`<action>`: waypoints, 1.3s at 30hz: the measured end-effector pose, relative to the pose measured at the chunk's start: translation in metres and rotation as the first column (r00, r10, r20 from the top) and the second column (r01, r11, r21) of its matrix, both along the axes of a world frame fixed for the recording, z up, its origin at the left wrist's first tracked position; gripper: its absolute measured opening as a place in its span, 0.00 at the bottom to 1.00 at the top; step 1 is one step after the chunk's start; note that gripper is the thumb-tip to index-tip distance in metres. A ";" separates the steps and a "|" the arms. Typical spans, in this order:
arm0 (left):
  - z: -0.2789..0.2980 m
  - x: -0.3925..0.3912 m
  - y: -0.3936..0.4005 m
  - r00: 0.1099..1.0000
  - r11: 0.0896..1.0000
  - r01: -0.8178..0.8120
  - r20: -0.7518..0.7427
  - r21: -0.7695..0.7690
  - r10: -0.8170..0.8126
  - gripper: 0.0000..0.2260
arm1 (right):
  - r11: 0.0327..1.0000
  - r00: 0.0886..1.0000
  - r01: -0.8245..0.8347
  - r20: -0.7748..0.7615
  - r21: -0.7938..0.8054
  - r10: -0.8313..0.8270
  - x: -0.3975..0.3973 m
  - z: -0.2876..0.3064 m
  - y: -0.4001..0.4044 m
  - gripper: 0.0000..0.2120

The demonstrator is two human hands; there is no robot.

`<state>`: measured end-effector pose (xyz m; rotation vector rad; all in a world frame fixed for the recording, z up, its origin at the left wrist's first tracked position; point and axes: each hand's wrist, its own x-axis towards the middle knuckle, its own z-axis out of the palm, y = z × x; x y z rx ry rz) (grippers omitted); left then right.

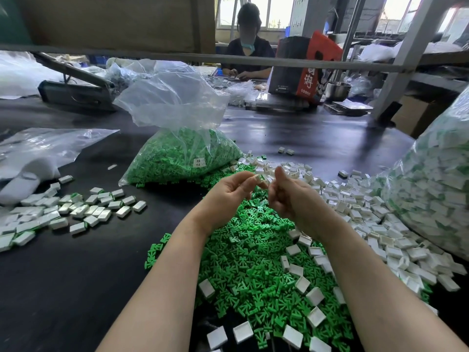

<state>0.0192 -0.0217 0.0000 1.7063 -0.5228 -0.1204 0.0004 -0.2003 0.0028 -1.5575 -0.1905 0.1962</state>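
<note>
Both my hands are raised together over a heap of small green plastic pieces [256, 265] on the black table [83, 283]. My left hand [228, 191] pinches a small white tile with a green piece [260, 178] at its fingertips. My right hand [286, 194] is curled beside it, thumb up, its fingertips at the same tile. Loose white tile shells [360, 209] lie spread to the right of the green heap. A group of assembled white tiles [76, 209] lies at the left.
An open clear bag of green pieces [182, 153] stands behind my hands. A large bag of white tiles [436, 184] bulges at the right edge. Flat plastic bags [43, 146] lie at the left. Across the table sits another person [248, 47], beside a red-and-black box [302, 69].
</note>
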 end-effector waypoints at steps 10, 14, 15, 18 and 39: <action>0.008 -0.007 -0.009 1.000 1.000 -0.001 0.001 -0.023 0.001 0.09 | 0.962 0.987 -0.134 -0.060 0.238 0.152 0.002 0.000 0.013 0.22; 0.012 -0.007 -0.013 0.988 0.995 -0.094 0.119 -0.044 0.099 0.05 | 0.935 0.990 -0.112 -0.044 0.335 0.134 0.002 -0.002 0.010 0.24; 0.012 -0.007 -0.015 0.980 0.991 -0.124 0.150 -0.055 0.131 0.04 | 0.934 0.991 -0.106 -0.041 0.341 0.127 0.002 -0.002 0.009 0.25; 0.012 -0.008 -0.019 0.963 0.979 -0.186 0.183 -0.089 0.199 0.01 | 0.936 0.994 -0.092 -0.028 0.340 0.108 0.002 -0.003 0.011 0.27; 0.017 -0.014 -0.030 0.963 0.960 -0.244 0.082 -0.139 0.257 0.04 | 0.958 0.989 -0.145 0.026 0.248 0.143 0.004 -0.010 0.013 0.27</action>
